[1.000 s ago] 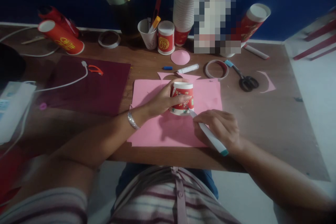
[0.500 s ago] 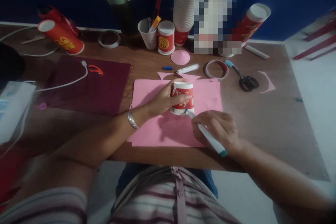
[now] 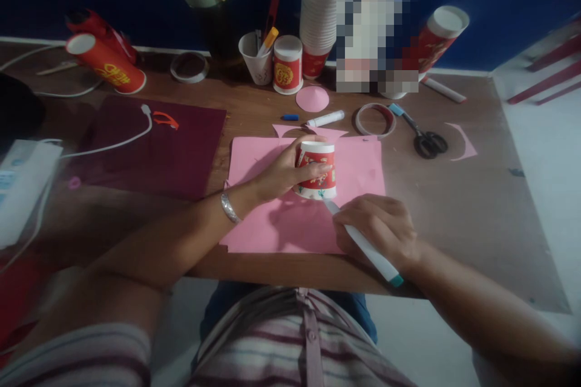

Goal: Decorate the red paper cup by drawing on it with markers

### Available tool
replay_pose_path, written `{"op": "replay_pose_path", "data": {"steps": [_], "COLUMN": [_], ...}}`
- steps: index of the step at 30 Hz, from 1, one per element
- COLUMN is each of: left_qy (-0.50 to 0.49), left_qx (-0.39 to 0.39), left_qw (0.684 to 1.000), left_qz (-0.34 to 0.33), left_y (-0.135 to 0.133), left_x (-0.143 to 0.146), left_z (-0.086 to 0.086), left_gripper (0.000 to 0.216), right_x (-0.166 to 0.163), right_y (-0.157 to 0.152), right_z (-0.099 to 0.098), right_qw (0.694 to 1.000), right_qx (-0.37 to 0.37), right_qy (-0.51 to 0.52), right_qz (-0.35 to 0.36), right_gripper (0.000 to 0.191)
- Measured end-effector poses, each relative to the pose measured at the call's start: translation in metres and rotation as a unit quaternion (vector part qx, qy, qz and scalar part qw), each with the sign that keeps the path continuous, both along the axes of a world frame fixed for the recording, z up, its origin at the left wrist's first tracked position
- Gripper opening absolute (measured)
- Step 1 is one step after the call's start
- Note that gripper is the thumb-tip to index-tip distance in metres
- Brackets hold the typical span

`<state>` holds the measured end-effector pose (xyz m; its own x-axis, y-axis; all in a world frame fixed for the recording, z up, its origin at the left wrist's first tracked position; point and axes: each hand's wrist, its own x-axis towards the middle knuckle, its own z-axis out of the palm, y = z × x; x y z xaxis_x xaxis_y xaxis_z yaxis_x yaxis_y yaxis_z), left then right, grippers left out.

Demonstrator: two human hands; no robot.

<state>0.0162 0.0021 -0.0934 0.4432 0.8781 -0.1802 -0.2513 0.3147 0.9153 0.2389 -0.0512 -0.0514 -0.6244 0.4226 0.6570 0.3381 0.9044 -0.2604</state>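
Observation:
A red and white paper cup point(image 3: 323, 179) stands upside down on pink paper point(image 3: 272, 227), with small green marks along its white lower rim. My left hand point(image 3: 297, 166) wraps round the cup from the left, thumb across its front. In my right hand point(image 3: 376, 227) is a white marker pen point(image 3: 370, 254) with a green end. Its tip points at the cup's lower rim; whether it touches cannot be made out.
Beyond the paper lie a white marker point(image 3: 325, 118), a blue cap point(image 3: 289, 117), a tape roll point(image 3: 375, 120), scissors point(image 3: 429, 144) and a pink cone point(image 3: 312, 98). Cups stand along the wall, one a pen holder point(image 3: 258, 63). A white cable point(image 3: 109, 149) crosses the maroon sheet point(image 3: 181, 163).
My right hand has moved slightly right and toward me with the marker pen, its tip drawing back a little from the cup's rim. The left hand and cup have stayed put.

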Motion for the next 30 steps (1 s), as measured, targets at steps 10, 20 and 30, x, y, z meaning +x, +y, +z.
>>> {"op": "replay_pose_path", "data": {"steps": [10, 20, 30], "left_qy": [0.008, 0.004, 0.014], "left_qx": [0.013, 0.007, 0.018], "left_qw": [1.0, 1.0, 1.0], "left_qz": [0.001, 0.004, 0.005], "left_y": [0.0009, 0.0001, 0.0009], "left_x": [-0.0007, 0.0004, -0.0003], "left_z": [-0.0022, -0.0005, -0.0026], "left_gripper": [0.068, 0.068, 0.067], "right_x": [-0.0012, -0.0012, -0.0018], "right_y": [0.0012, 0.0012, 0.0021], "right_z": [-0.0027, -0.0032, -0.004], "right_qw": [1.0, 1.0, 1.0], "right_qx": [0.001, 0.001, 0.01], "right_qy": [-0.005, -0.005, -0.005], "right_qz": [-0.013, -0.019, -0.026], "right_gripper": [0.023, 0.022, 0.02]}}
